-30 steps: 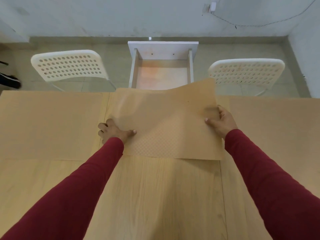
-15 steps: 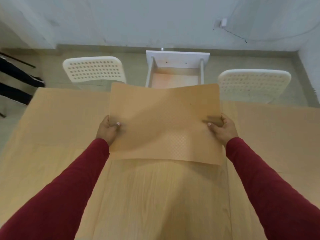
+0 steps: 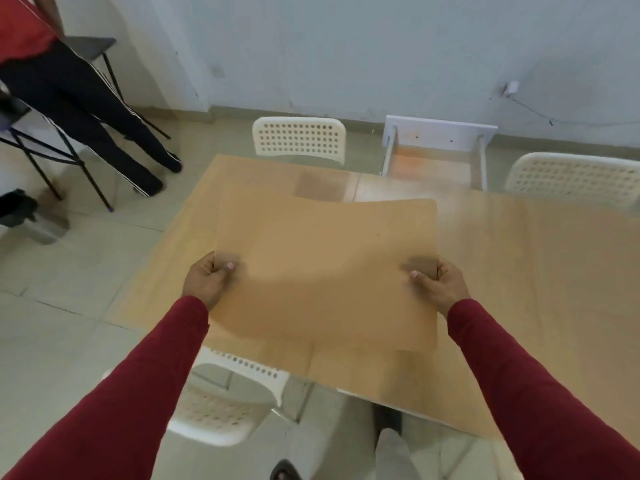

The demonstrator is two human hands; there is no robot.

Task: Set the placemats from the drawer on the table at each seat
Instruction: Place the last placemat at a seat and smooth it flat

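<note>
While you stand at the near left corner of the light wooden table (image 3: pixel 540 306), you hold a tan rectangular placemat (image 3: pixel 325 271) above it, clear of the surface. Its long axis runs left to right across your view; the short sides face your hands. The sheet tilts a little, far edge raised, and bows slightly across the middle.

Your left hand (image 3: pixel 204 282) pinches the left short edge, thumb on top, fingers curled under. Your right hand (image 3: pixel 438 285) grips the right short edge the same way, thumb on top. Both are closed on the mat; both sleeves are dark red.

A white open drawer (image 3: pixel 436 147) sits beyond the far edge of the table, its front panel toward the wall. A white perforated plastic chair (image 3: pixel 299 140) stands to the left of the drawer, a second white perforated chair (image 3: pixel 571 178) to its right. A third white perforated chair (image 3: pixel 221 403) sits at the near edge, below your left forearm.

A standing person in dark striped trousers (image 3: pixel 86 109) is at far left, beside a black folding stand (image 3: pixel 52 143). The picture is somewhat blurred.
</note>
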